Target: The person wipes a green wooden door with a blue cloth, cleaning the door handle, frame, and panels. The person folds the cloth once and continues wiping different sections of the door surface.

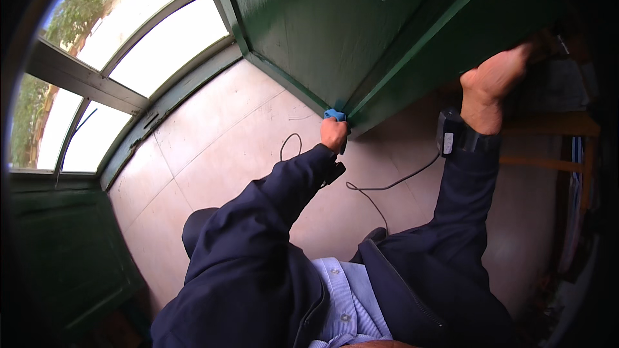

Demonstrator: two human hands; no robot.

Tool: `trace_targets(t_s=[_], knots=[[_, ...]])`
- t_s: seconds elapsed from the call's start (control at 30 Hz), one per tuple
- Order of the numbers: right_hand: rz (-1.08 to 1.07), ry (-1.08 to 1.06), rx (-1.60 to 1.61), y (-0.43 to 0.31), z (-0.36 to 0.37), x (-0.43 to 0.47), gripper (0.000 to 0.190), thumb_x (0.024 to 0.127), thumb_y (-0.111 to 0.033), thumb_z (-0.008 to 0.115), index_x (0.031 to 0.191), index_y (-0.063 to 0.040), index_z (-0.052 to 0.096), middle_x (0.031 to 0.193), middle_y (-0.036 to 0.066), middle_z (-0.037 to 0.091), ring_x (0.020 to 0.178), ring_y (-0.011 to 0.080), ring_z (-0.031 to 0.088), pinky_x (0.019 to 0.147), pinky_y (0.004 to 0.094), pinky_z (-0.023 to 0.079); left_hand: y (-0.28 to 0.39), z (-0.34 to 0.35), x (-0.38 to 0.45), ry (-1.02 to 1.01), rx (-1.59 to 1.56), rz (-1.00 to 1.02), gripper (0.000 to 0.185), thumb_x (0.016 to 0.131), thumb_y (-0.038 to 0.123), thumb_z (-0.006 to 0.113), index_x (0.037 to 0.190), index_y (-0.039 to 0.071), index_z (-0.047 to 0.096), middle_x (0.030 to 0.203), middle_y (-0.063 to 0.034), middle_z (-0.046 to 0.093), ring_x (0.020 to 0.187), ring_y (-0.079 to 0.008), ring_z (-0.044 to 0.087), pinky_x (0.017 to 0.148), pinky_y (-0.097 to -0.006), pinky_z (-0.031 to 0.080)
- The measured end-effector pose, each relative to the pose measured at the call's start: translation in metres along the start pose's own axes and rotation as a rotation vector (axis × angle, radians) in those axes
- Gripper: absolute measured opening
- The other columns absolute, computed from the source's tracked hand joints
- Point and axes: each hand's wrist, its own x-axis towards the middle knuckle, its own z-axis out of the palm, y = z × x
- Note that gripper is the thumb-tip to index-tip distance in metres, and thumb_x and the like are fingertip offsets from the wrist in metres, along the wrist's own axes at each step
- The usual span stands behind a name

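My left hand grips a blue cloth. In the picture the cloth meets the lower corner of a green wooden door, at its free edge. Farther right, my right hand is raised beside the dark side of that door. It is blurred and its fingers fade into shadow, so whether it touches or holds anything is unclear. A black box with a white label is strapped at my right wrist, and a thin black cable runs from it towards my body. Another dark device sits by my left cuff.
Glazed panes in a worn frame let in bright daylight at the left. Below them is a dark green panel. Pale floor tiles lie under me. A wooden piece of furniture stands at the right, with items in shadow around it.
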Motion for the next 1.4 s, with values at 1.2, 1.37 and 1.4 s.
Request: trace_targets(t_s=[1.2,1.37,1.4], knots=[[0.142,-0.107,0.160,0.022,-0.027,0.017,0.051,0.106,-0.043,0.055,0.137,-0.002,0.059,0.134,0.005,0.064,0.117,0.0211,0.062,0.098,0.0332,0.052,0.425,-0.068,-0.049,0.398,0.420,1.812,0.063,0.084,0.024,0.074,0.145,0.024,0.058,0.162,-0.0207,0.033,0.147,-0.0462,0.029,0.121,-0.0547,0.027],[0.101,-0.145,0.140,0.018,-0.026,0.016,0.053,0.109,-0.041,0.048,0.145,-0.003,0.052,0.142,0.006,0.058,0.126,0.0204,0.056,0.106,0.0320,0.046,0.466,-0.121,0.017,0.441,0.320,1.732,0.058,0.098,0.035,0.062,0.153,0.018,0.049,0.164,-0.0239,0.028,0.150,-0.0487,0.022,0.124,-0.0567,0.018],[0.102,-0.116,0.152,0.017,-0.024,0.015,0.051,0.109,-0.039,0.048,0.144,-0.003,0.054,0.141,0.006,0.058,0.125,0.0201,0.056,0.106,0.0317,0.045,0.472,-0.131,0.029,0.424,0.289,1.726,0.060,0.100,0.040,0.059,0.154,0.017,0.047,0.165,-0.0231,0.027,0.152,-0.0477,0.020,0.124,-0.0567,0.015]])
